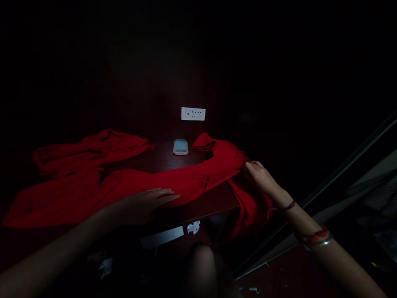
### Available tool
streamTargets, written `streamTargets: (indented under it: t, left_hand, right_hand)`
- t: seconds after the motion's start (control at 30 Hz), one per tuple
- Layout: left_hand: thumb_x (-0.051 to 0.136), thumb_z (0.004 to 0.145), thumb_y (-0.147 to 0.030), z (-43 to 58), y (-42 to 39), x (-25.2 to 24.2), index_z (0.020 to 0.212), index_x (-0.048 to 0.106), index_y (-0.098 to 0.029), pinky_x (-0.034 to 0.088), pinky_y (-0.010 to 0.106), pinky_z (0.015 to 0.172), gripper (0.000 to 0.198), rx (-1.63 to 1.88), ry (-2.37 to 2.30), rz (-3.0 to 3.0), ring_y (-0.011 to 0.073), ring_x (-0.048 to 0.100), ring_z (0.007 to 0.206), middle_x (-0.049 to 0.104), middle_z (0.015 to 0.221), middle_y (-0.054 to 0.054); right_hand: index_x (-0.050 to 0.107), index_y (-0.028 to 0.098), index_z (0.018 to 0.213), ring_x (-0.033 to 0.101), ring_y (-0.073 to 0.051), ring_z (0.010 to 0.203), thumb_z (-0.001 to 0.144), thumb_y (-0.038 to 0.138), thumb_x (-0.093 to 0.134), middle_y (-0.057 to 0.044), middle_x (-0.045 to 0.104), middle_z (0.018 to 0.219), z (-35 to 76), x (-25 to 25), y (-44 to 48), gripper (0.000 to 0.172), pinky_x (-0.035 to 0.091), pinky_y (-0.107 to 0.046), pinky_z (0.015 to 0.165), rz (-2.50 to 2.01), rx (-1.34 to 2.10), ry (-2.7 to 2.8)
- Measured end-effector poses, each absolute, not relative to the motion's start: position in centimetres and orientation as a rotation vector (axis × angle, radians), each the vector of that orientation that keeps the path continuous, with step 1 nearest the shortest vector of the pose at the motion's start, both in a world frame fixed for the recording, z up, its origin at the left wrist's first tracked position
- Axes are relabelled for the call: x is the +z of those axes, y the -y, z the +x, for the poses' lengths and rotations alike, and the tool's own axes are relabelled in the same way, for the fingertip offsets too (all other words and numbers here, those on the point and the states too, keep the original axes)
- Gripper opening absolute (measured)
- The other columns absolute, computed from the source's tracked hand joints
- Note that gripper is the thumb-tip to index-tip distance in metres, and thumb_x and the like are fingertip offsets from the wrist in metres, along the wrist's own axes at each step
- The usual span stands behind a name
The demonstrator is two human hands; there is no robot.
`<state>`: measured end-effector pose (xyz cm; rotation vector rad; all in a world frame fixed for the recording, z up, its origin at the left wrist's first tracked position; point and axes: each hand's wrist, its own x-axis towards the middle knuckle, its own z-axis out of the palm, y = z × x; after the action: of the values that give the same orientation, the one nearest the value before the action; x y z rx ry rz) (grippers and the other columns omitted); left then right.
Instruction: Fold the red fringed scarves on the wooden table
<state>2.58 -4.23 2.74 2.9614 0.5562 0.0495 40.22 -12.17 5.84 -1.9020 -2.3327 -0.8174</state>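
Note:
A long red garment [130, 182] lies spread across a dark wooden table [211, 203], one end hanging over the right edge. My left hand [145, 203] rests flat on the cloth near the front edge, fingers stretched out, a ring on one finger. At the right end, my right hand [260, 176] pinches a fold of the red cloth; bangles and a thread circle that wrist.
A white phone [180, 147] lies on the table near the back wall, under a white wall socket [193, 114]. Scraps of white paper [194, 227] and a pale strip [163, 238] lie below the front edge. A slanted frame [325, 194] runs along the right. The room is very dark.

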Motion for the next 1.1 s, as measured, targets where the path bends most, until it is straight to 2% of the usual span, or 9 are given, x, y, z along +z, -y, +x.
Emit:
streamTargets:
  t: [0.13, 0.23, 0.33, 0.4, 0.5, 0.67, 0.8, 0.9, 1.1]
  left_hand:
    - [0.046, 0.067, -0.019, -3.5, 4.5, 4.3, 0.130, 0.014, -0.034, 0.024, 0.040, 0.097, 0.072, 0.126, -0.819, 2.941, 0.0238, 0.020, 0.122, 0.012, 0.138, -0.003]
    - [0.046, 0.066, -0.019, -9.5, 4.4, 5.0, 0.131, 0.016, -0.028, 0.023, 0.040, 0.097, 0.071, 0.119, -1.092, 2.937, 0.0259, 0.018, 0.122, 0.008, 0.139, -0.001]
    - [0.043, 0.062, -0.010, -13.8, 4.0, 4.9, 0.129, 0.025, -0.026, 0.014, 0.043, 0.098, 0.071, -0.017, -1.332, 2.977, 0.0257, 0.018, 0.122, 0.017, 0.137, 0.000]
    - [0.040, 0.061, -0.006, -15.1, 3.5, 4.6, 0.128, 0.025, -0.026, 0.011, 0.044, 0.099, 0.072, -0.110, -1.454, 2.970, 0.0221, 0.019, 0.122, 0.025, 0.135, 0.001]
    - [0.036, 0.062, -0.003, -15.6, 3.0, 4.1, 0.129, 0.021, -0.027, 0.014, 0.038, 0.099, 0.073, -0.150, -1.511, 2.945, 0.0162, 0.028, 0.119, 0.032, 0.131, 0.002]
    - [0.034, 0.065, -0.003, -17.2, 3.0, 3.0, 0.127, 0.029, -0.022, 0.024, 0.031, 0.096, 0.065, 0.057, -1.722, 2.856, 0.0155, 0.039, 0.112, 0.044, 0.122, 0.004]
    - [0.034, 0.075, -0.019, -18.9, 2.5, 4.5, 0.121, 0.039, -0.017, 0.032, 0.026, 0.090, 0.047, 0.349, -1.835, 2.675, 0.0156, 0.047, 0.102, 0.050, 0.116, 0.005]
    - [0.035, 0.076, -0.031, -19.1, 1.3, 7.7, 0.117, 0.042, -0.016, 0.034, 0.026, 0.086, 0.045, 0.509, -1.809, 2.635, 0.0166, 0.049, 0.097, 0.052, 0.112, 0.004]
    - [0.038, 0.072, -0.030, -19.7, -1.1, 8.4, 0.101, 0.054, -0.015, 0.036, 0.024, 0.079, 0.036, 0.445, -1.849, 2.576, 0.0169, 0.054, 0.084, 0.059, 0.096, 0.004]
  right_hand:
    - [0.052, 0.017, 0.093, 0.053, -0.017, 0.071, 0.076, 0.014, 0.037, -0.009, 0.057, 0.082, 41.4, 6.1, 12.9, 0.023, 0.035, -0.028, 0.066, -2.073, -0.602, 2.415]
    - [0.057, 0.020, 0.090, 0.052, -0.024, 0.083, 0.068, 0.010, 0.045, -0.014, 0.055, 0.093, 39.5, 6.3, 11.3, 0.027, 0.037, -0.035, 0.066, -2.159, -0.587, 2.458]
    - [0.053, 0.019, 0.102, 0.044, -0.028, 0.099, 0.069, 0.016, 0.049, -0.015, 0.049, 0.109, 32.2, 6.1, 9.2, 0.034, 0.035, -0.043, 0.078, -1.673, -0.577, 2.611]
    - [0.041, 0.020, 0.117, 0.041, -0.024, 0.104, 0.072, 0.027, 0.049, -0.011, 0.044, 0.116, 25.6, 5.3, 8.5, 0.047, 0.034, -0.038, 0.084, -1.192, -0.412, 2.793]
    - [0.033, 0.018, 0.124, 0.032, -0.027, 0.113, 0.073, 0.031, 0.047, -0.010, 0.036, 0.126, 17.2, 2.7, 7.6, 0.054, 0.031, -0.041, 0.089, -0.916, -0.399, 2.794]
    - [0.028, 0.016, 0.126, 0.048, -0.019, 0.097, 0.079, 0.008, 0.032, -0.014, 0.051, 0.109, 13.0, -0.1, 5.3, 0.048, 0.040, -0.033, 0.079, -1.018, -0.402, 2.749]
    - [0.027, 0.019, 0.127, 0.042, -0.021, 0.105, 0.076, 0.011, 0.038, -0.013, 0.045, 0.118, 13.7, 0.6, 4.1, 0.053, 0.036, -0.037, 0.084, -1.047, -0.353, 2.733]
    - [0.020, 0.019, 0.130, 0.036, -0.022, 0.112, 0.076, 0.011, 0.036, -0.012, 0.038, 0.126, 13.6, 1.0, 3.6, 0.057, 0.032, -0.039, 0.088, -1.066, -0.364, 2.694]
    - [0.031, 0.015, 0.125, 0.051, -0.019, 0.095, 0.079, 0.007, 0.030, -0.015, 0.053, 0.107, 12.9, 0.6, 2.7, 0.047, 0.040, -0.030, 0.077, -1.161, -0.391, 2.677]
